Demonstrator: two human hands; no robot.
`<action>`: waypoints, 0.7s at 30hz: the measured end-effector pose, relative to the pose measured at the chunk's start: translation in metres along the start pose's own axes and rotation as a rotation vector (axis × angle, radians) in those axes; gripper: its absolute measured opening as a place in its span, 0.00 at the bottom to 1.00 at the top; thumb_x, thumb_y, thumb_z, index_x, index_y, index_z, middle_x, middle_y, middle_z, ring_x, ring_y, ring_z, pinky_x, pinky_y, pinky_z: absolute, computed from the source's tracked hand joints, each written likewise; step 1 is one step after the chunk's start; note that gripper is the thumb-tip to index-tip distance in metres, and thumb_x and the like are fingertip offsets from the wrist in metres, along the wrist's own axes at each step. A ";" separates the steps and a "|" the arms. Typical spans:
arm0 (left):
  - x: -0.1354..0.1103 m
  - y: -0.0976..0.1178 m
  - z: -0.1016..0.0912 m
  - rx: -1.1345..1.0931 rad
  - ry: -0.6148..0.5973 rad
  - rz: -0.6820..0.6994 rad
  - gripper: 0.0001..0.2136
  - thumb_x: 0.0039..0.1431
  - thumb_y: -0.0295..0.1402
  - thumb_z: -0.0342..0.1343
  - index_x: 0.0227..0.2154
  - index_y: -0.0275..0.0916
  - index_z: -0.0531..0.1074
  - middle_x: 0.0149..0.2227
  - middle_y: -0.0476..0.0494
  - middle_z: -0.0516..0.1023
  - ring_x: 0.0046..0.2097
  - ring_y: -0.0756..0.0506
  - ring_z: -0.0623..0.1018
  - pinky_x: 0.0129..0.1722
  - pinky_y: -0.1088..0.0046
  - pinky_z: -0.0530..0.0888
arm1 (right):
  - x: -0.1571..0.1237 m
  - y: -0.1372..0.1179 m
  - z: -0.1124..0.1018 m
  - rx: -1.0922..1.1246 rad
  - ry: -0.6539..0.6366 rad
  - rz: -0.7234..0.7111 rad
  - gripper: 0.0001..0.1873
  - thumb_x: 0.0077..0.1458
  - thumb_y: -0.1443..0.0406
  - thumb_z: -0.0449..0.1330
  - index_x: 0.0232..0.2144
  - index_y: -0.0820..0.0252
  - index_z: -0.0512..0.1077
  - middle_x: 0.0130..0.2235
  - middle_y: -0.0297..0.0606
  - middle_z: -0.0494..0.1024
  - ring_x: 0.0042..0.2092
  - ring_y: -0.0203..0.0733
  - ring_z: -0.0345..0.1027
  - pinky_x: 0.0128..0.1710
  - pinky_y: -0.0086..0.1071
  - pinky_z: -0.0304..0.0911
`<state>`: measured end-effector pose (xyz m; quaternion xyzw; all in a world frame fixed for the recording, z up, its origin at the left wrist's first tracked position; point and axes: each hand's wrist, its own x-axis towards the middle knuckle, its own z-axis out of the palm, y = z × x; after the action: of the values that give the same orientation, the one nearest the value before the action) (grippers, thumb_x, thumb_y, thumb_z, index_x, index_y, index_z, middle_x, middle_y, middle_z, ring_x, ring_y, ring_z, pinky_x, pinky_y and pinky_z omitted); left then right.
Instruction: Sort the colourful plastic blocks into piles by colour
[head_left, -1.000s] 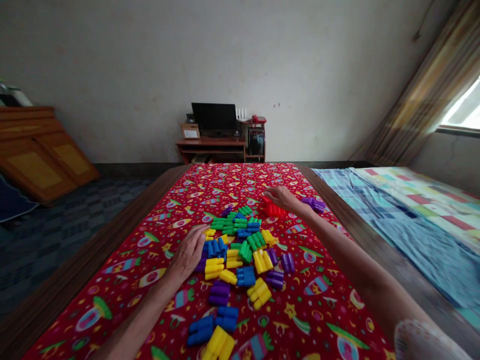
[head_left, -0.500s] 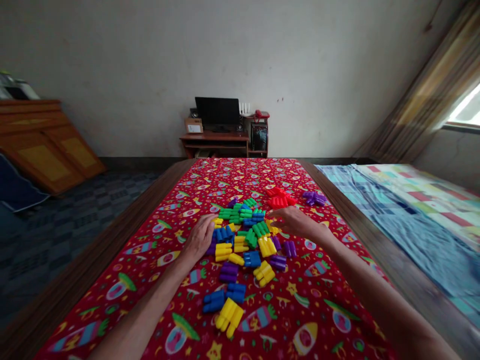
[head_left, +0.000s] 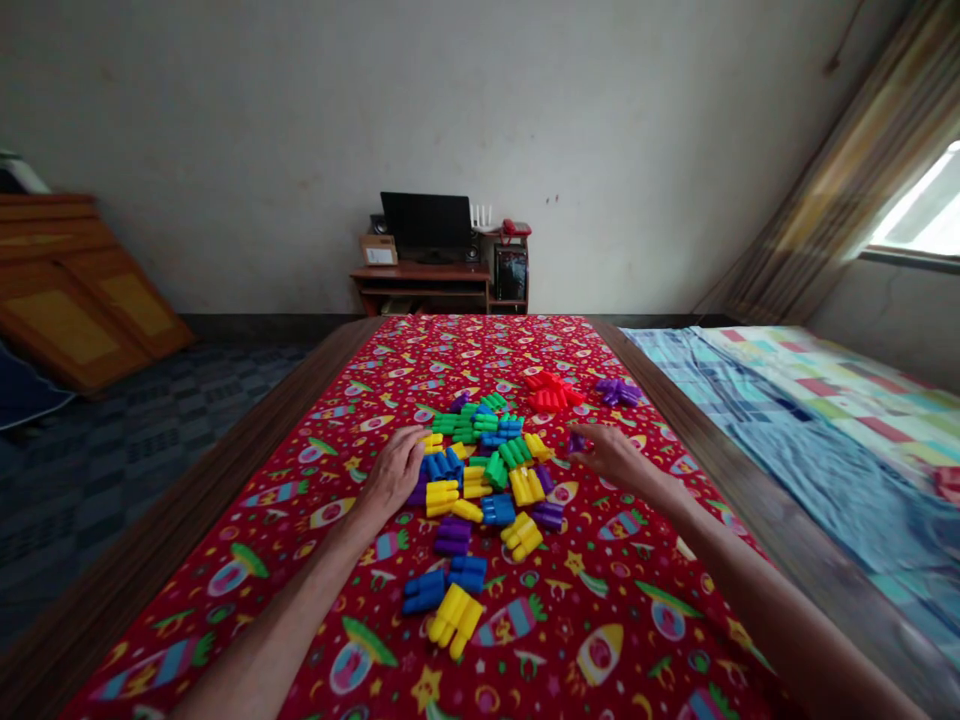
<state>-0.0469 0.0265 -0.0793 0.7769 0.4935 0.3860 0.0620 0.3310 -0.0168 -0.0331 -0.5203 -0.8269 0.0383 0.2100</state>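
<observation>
A heap of plastic building blocks (head_left: 487, 470) in yellow, blue, green and purple lies in the middle of the red patterned tablecloth (head_left: 315, 560). My left hand (head_left: 394, 470) lies flat at the heap's left edge, fingers stretched against blue and yellow blocks. My right hand (head_left: 611, 455) hovers just right of the heap, its fingertips pinched on a small purple block (head_left: 576, 440). Farther back sit a cluster of red blocks (head_left: 551, 392) and a small cluster of purple blocks (head_left: 619, 391), apart from the heap.
Loose blue blocks (head_left: 442, 588) and yellow blocks (head_left: 456, 618) lie nearer to me. The wooden table edge (head_left: 757, 520) runs along the right, with a checked bedspread (head_left: 825, 420) beyond. A desk with a monitor (head_left: 427, 222) stands at the far wall.
My right hand came back from the red cluster to the heap's right side and picked up a purple block lying there. My left hand stayed at the heap's left edge.
</observation>
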 end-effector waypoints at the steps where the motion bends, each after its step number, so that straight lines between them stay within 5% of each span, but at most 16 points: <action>1: 0.000 0.000 0.000 0.002 -0.005 0.000 0.18 0.64 0.39 0.39 0.43 0.38 0.73 0.48 0.36 0.75 0.52 0.41 0.75 0.57 0.57 0.70 | 0.008 0.009 -0.004 -0.042 0.046 0.060 0.20 0.54 0.65 0.60 0.50 0.65 0.73 0.42 0.49 0.80 0.42 0.48 0.74 0.41 0.36 0.67; 4: 0.000 -0.001 -0.001 0.004 -0.012 -0.001 0.19 0.64 0.39 0.40 0.42 0.37 0.73 0.49 0.36 0.75 0.52 0.40 0.75 0.57 0.57 0.71 | 0.029 0.037 -0.019 -0.176 0.141 0.171 0.19 0.55 0.67 0.58 0.49 0.66 0.72 0.46 0.52 0.78 0.47 0.50 0.72 0.45 0.38 0.65; 10: 0.000 -0.008 0.002 -0.004 0.011 0.010 0.18 0.62 0.39 0.41 0.42 0.39 0.74 0.48 0.38 0.76 0.51 0.41 0.75 0.56 0.58 0.71 | 0.047 0.072 -0.041 -0.375 0.019 0.397 0.12 0.56 0.71 0.54 0.43 0.63 0.73 0.40 0.48 0.79 0.42 0.47 0.71 0.38 0.32 0.61; 21: 0.000 -0.007 -0.001 0.007 -0.018 0.004 0.17 0.62 0.40 0.42 0.42 0.39 0.74 0.49 0.37 0.75 0.51 0.40 0.75 0.55 0.57 0.71 | 0.039 0.080 -0.037 -0.282 0.079 0.233 0.13 0.58 0.67 0.55 0.42 0.65 0.75 0.41 0.49 0.79 0.42 0.47 0.71 0.43 0.35 0.62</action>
<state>-0.0524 0.0299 -0.0820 0.7814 0.4928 0.3777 0.0630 0.3983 0.0481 -0.0104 -0.6379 -0.7493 -0.0744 0.1615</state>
